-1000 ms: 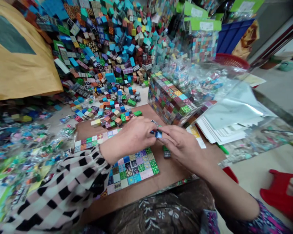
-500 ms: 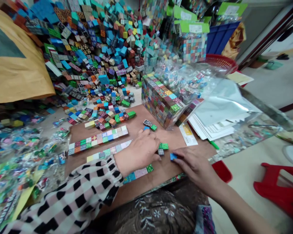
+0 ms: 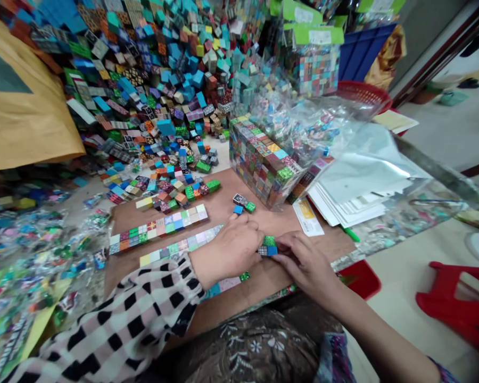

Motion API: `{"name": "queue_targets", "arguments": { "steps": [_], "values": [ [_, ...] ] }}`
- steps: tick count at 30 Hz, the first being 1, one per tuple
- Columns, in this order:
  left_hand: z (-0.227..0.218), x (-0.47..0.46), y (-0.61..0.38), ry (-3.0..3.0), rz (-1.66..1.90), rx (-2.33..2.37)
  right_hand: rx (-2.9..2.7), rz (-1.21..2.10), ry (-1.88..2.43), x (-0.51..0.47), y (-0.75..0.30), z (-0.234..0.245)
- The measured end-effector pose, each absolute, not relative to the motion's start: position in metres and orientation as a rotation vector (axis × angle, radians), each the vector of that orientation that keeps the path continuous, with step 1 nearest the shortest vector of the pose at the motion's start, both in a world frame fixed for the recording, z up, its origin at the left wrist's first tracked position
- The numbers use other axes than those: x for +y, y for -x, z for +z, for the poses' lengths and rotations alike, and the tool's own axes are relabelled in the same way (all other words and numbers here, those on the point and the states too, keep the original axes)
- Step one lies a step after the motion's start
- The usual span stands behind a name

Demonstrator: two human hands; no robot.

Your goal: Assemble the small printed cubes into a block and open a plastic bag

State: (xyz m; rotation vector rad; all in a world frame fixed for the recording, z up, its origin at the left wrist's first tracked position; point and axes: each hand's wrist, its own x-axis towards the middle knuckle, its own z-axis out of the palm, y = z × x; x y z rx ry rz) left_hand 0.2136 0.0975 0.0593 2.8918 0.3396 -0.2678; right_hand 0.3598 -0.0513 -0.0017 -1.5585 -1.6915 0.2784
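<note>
My left hand (image 3: 227, 250) rests curled on the brown board (image 3: 271, 223), covering most of a flat square of patterned cubes (image 3: 231, 282). Its fingertips touch a small cluster of cubes (image 3: 266, 247): green, black-and-white and blue. My right hand (image 3: 305, 263) meets it from the right, fingertips pinched against the blue cube of that cluster. Two rows of joined cubes (image 3: 159, 229) lie on the board to the left. A few loose cubes (image 3: 243, 203) sit just beyond my hands.
A huge heap of coloured cubes (image 3: 163, 80) fills the back left. A wrapped block of cubes (image 3: 259, 159) stands behind the board, with clear bags and white sheets (image 3: 355, 191) to its right. Red stool (image 3: 459, 298) at right; bagged cube packs (image 3: 35, 250) at left.
My hands came down from a raised pinch onto the board. The right hand slid a blue cube leftward until it joined the cluster at my left fingertips.
</note>
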Motion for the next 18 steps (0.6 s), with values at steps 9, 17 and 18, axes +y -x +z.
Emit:
{"name": "queue_targets", "arguments": {
  "steps": [9,17,18],
  "values": [
    [0.071,0.098,-0.211,-2.868,-0.300,0.365,-1.747,0.407,1.548,-0.048,-0.365,-0.001],
    [0.080,0.148,-0.203,-2.996,-0.294,0.765,-1.696,0.184,1.661,-0.031,-0.361,0.009],
    [0.078,0.153,-0.203,-2.997,-0.293,0.781,-1.720,0.177,1.664,-0.026,-0.360,0.012]
  ]
}}
